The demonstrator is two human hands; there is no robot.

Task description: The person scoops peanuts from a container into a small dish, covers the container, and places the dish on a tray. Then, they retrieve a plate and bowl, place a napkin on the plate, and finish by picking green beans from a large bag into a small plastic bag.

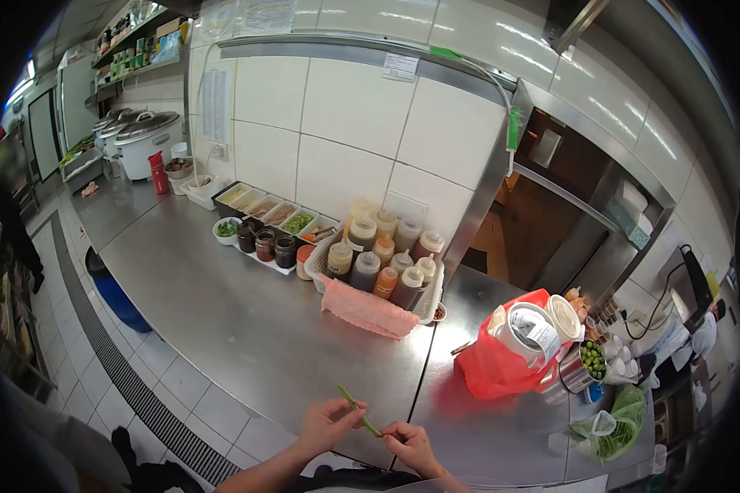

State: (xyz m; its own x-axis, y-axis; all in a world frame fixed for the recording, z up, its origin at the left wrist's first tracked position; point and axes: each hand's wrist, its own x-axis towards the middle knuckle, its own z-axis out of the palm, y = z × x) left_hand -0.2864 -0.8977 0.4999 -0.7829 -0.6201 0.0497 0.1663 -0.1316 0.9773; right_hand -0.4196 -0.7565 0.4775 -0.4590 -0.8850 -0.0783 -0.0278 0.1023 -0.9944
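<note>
A slim green vegetable stalk (371, 427) is held slantwise over the near edge of the steel counter (247, 337). My left hand (330, 425) pinches it around the middle between thumb and fingers, and its upper tip sticks out beyond them. At the stalk's lower end, the fingertips of my right hand (413, 448) are closed in a pinch. Exactly what part of the stalk lies between the right fingertips is too small to make out.
Ahead stands a white basket (315, 261) of squeeze bottles, with a pink cloth (368, 309) over its front. Left of it are topping trays (263, 207) and jars. A red bag (493, 361) with tubs and a bag of greens (621, 423) sit rightward.
</note>
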